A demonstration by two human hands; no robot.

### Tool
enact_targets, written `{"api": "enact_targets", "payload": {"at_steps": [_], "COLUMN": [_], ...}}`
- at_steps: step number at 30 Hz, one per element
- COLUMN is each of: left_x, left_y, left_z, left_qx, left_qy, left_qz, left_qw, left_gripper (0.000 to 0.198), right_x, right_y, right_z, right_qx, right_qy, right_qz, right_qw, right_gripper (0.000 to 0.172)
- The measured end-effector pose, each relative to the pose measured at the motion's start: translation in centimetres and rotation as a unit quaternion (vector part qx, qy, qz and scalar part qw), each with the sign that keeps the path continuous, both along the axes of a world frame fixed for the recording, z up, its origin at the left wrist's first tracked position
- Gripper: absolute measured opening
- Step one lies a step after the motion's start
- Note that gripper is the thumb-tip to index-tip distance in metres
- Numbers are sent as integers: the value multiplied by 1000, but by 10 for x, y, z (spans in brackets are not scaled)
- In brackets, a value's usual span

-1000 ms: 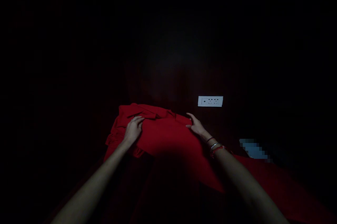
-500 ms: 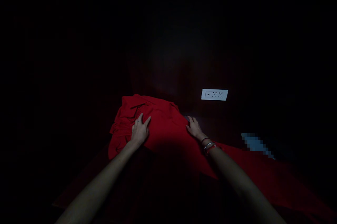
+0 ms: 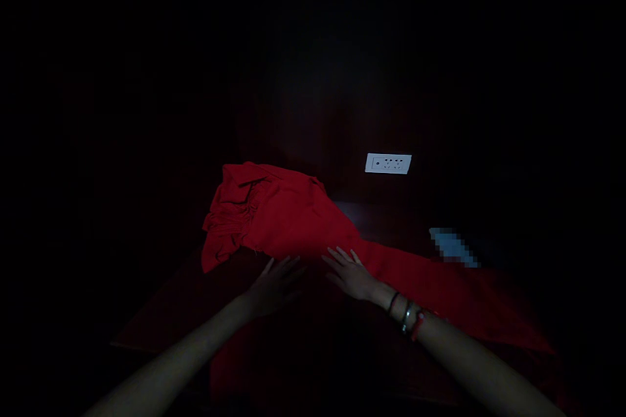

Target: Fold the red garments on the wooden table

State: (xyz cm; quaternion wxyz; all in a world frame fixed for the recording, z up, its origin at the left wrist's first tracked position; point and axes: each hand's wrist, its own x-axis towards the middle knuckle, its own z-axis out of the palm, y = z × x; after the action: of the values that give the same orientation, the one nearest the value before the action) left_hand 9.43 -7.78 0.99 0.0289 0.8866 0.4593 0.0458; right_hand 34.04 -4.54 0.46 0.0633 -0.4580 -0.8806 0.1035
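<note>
Fingers: spread apart, gripping nothing, my left hand [image 3: 276, 281] and right hand [image 3: 350, 273] flat at the cloth [image 3: 286, 215] edge.
Cloth: red, bunched at left, trailing right.

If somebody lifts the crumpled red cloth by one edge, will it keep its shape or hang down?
Probably it hangs limp: the crumpled red cloth lies in soft folds, bunched at its left end. Pushed by the flat left hand or right hand, it would likely wrinkle rather than slide whole.
</note>
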Motion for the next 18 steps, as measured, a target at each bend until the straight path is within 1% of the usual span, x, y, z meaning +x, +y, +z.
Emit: {"api": "enact_targets", "payload": {"at_steps": [2,4,6,8,10,13,15,17,18], "left_x": [-6,-1,14,29,38,34,24,14,10], "left_y": [6,12,17,21,24,29,33,39,41], "left_z": [8,12,10,1,-11,-27,-33,-36,-36], "left_qx": [-23,-22,21,73,89,91,95,93,88], "left_qy": [14,19,0,-32,-44,-36,-35,-35,-33], "left_qz": [11,16,32,56,67,61,54,49,47], "left_qw": [1000,999,999,995,993,993,993,994,994], "left_gripper": [52,49,45,45,48,49,48,47,48], "right_x": [-13,-20,-19,-8,14,65,109,152,171], "right_y": [1,1,0,-4,-10,-21,-25,-27,-27], "right_z": [1,2,3,3,2,4,12,26,33], "right_qx": [8,7,-3,-13,-14,-23,-18,-6,-14], "right_qy": [-2,-1,1,4,8,1,-6,-7,-4], "right_qz": [-11,-10,0,2,-16,-66,-105,-162,-196], "right_qw": [1000,1000,1000,1000,1000,998,994,987,981], "right_gripper": [57,57,58,59,59,59,60,62,64]}}
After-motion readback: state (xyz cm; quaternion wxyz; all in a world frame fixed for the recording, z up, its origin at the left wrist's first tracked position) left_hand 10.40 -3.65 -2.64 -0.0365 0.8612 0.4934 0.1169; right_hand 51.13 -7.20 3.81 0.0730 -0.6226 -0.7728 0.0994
